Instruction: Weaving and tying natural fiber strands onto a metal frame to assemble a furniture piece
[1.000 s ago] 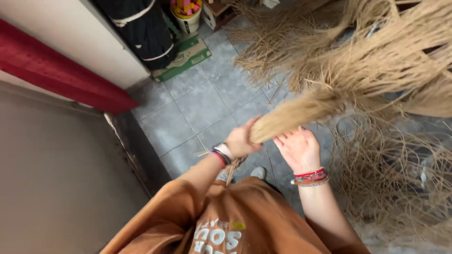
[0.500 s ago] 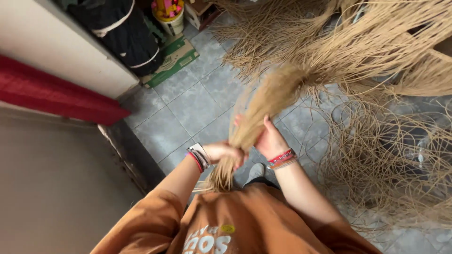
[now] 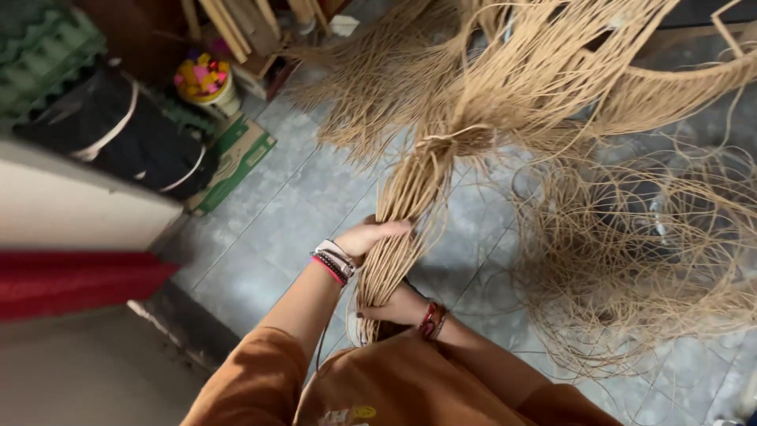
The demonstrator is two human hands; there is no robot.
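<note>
A thick bundle of tan straw-like fibres (image 3: 406, 201) runs from my chest up to a tied knot (image 3: 457, 142), above which the strands fan out widely. My left hand (image 3: 369, 237) is wrapped around the bundle at mid-length, with beaded bracelets on the wrist. Lower down, my right hand (image 3: 393, 306) grips the same bundle near its bottom end, a red bracelet at that wrist. Both arms wear orange sleeves.
A loose tangle of fibres (image 3: 654, 260) covers the grey tiled floor (image 3: 268, 229) at right. At left are a black bag with a white strap (image 3: 118, 142), a green flattened box (image 3: 236, 158), a bucket of colourful items (image 3: 206, 79), wooden sticks (image 3: 229, 24) and a red strip (image 3: 71, 280).
Both hands have drawn the bundle closer to my body. My right hand has slid below the left to the bottom end, and the view has tilted further up the room.
</note>
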